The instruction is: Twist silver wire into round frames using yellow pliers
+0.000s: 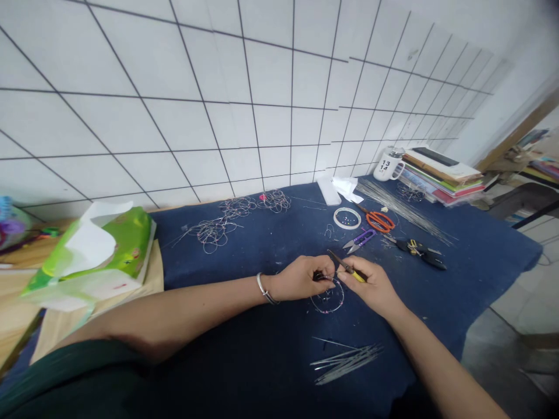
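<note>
My left hand, with a silver bangle at its wrist, pinches a thin wire ring dotted with small pinkish beads. The ring hangs just above the dark blue cloth. My right hand is closed around yellow-handled pliers, whose dark jaws point up and left. Both hands are close together, fingertips nearly meeting at the top of the ring. Whether the pliers touch the wire cannot be made out. Below the hands lies a bundle of short wires.
Coiled wire loops lie at the back left. Purple snips, orange scissors, a white bead dish and black cutters sit behind my right hand. Further around are long wires, a mug, books and green tissues.
</note>
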Motion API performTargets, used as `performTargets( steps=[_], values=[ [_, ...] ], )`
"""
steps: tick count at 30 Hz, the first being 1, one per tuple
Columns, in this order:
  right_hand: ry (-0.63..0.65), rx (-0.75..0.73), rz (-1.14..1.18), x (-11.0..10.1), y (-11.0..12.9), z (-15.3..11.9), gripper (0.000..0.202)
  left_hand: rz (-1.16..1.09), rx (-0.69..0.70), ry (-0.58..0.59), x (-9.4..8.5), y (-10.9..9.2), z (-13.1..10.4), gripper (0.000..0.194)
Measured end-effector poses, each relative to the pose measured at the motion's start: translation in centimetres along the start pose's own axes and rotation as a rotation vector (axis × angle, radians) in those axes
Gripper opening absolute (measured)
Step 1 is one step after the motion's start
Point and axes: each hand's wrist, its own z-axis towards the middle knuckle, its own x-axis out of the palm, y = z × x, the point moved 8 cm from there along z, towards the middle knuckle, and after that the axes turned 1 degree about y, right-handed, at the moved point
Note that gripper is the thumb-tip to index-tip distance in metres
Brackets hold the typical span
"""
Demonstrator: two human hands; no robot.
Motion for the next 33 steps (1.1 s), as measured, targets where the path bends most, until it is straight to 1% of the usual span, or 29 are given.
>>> performTargets(
  steps=[7, 13, 20, 23, 27, 33],
  values=[
    [-0.004, 0.007, -0.003, -0.07, -0.2, -0.05, 0.02, -0.018, -0.005, -0.012, 0.01, -0.02, 0.04, 0.011],
    [-0.008, 0.019, 0.002, -0.15, 0.07, -0.01, 0.019, -0.007, 0.022, 0.012, 0.09, -0.29, 0.08, 0.007],
    [-0.018, 0.029, 0.018, -0.34, 0.14, -0.06, 0.017, -0.024, -0.04, 0.047, 0.27, 0.05, 0.05, 0.016],
    [-0.015, 0.031, 0.031, -0.29, 0.12, -0.06, 0.017, -0.045, -0.042, 0.068, 0.37, -0.02, 0.07, 0.019],
    [-0.004, 0.038, 0.049, -0.21, -0.01, -0.09, 0.016, -0.051, -0.035, 0.063, 0.24, -0.12, 0.12, 0.018],
    [0.02, 0.057, 0.087, -0.11, -0.13, -0.06, 0.021, -0.056, -0.079, 0.067, 0.27, 0.33, 0.14, 0.016]
  ],
)
